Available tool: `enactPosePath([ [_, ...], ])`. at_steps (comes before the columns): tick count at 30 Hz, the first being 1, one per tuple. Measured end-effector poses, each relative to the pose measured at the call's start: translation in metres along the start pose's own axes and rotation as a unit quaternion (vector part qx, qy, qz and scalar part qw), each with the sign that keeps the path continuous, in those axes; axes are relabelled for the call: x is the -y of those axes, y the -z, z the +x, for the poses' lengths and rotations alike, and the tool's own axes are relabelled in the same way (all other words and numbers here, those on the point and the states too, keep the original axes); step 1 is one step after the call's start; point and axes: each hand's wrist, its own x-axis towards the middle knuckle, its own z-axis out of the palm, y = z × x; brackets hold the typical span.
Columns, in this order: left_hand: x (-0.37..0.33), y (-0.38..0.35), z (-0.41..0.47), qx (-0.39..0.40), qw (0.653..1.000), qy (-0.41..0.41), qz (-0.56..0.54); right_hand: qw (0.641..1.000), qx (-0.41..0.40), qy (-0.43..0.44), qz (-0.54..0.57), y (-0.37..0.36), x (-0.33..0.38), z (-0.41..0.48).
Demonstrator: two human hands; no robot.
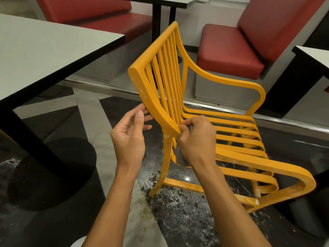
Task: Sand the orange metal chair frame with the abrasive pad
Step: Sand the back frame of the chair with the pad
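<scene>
The orange metal chair frame (194, 111) stands on the floor in the middle of the view, its slatted back toward me and its seat slats running to the right. My right hand (197, 139) grips a dark grey abrasive pad (179, 155) and presses it against the low end of the near back rail, where the rail meets the leg. Most of the pad is hidden under my fingers. My left hand (130, 138) is relaxed, its fingertips touching the outer side of the same rail a little higher up. Pale scuff marks show on the rail and the legs.
A white table (41, 50) with a black pedestal base stands close on the left. Red padded benches (231, 57) line the back, and another table edge (313, 56) juts in at the right. Pale dust speckles the dark marble floor (178, 211) under the chair.
</scene>
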Motion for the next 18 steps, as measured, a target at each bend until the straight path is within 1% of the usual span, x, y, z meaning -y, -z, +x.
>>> enactPosePath([
  [2,-0.001,-0.001,-0.001,-0.002,1.000,-0.002,0.004,0.999,-0.012,0.016,0.034,-0.007,0.024,0.005],
  [5,-0.002,0.000,-0.002,0.006,1.000,-0.009,0.011,0.991,-0.054,0.057,0.111,-0.016,0.051,0.011],
  [8,-0.001,0.001,-0.002,0.015,1.000,-0.011,0.017,0.981,-0.082,0.103,0.139,-0.021,0.046,0.006],
  [11,0.001,0.001,-0.002,0.010,1.000,-0.003,0.018,0.988,-0.076,0.098,0.095,-0.020,0.013,-0.008],
  [14,0.003,0.000,-0.005,0.008,1.000,0.010,0.010,0.996,-0.061,0.047,0.033,-0.009,-0.025,-0.021],
  [18,0.007,-0.002,-0.016,0.011,0.999,0.040,0.014,0.998,-0.056,-0.011,-0.041,0.013,-0.059,-0.031],
])
